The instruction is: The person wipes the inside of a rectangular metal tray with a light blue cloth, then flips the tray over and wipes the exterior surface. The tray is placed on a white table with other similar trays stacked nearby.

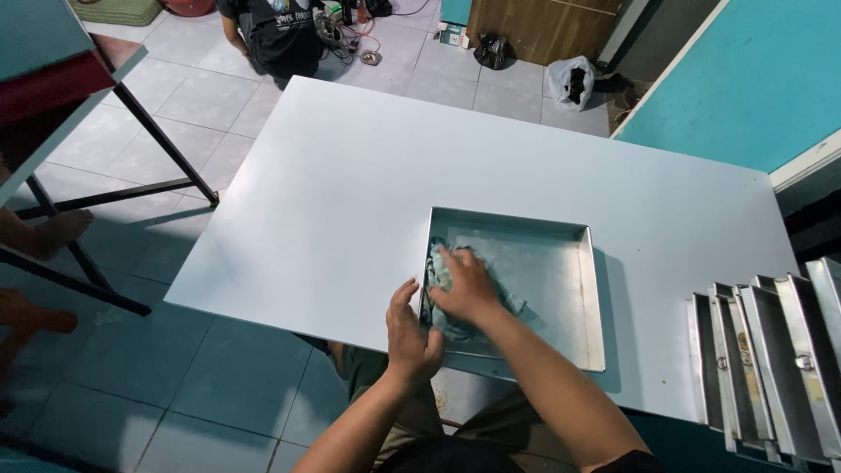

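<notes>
A shallow square baking tray (569, 289) of dull, brushed metal sits on the near part of a smooth white table (350, 175), its near edge reaching the table's near edge. Its straight low walls run nearly in line with the table's sides, turned slightly, and no side reads clearly as the longer one. Inside, against the left wall, lies a crumpled blue-grey cloth (442, 263), soft and creased, its bunch stretching from the far left toward the near middle of the tray floor.

The right hand (464, 285) lies palm-down on the cloth, fingers spread and pressing it onto the metal. The left hand (410, 333) rests flat on the table just outside the tray's left wall, fingers pointing away from the person, thumb against the rim, gripping nothing.

At the right near edge, a row of similar metal pans (771, 350) stands on edge, leaning together. On the pale tiled floor beyond the table's far end, a person in a dark shirt (280, 35) crouches.
</notes>
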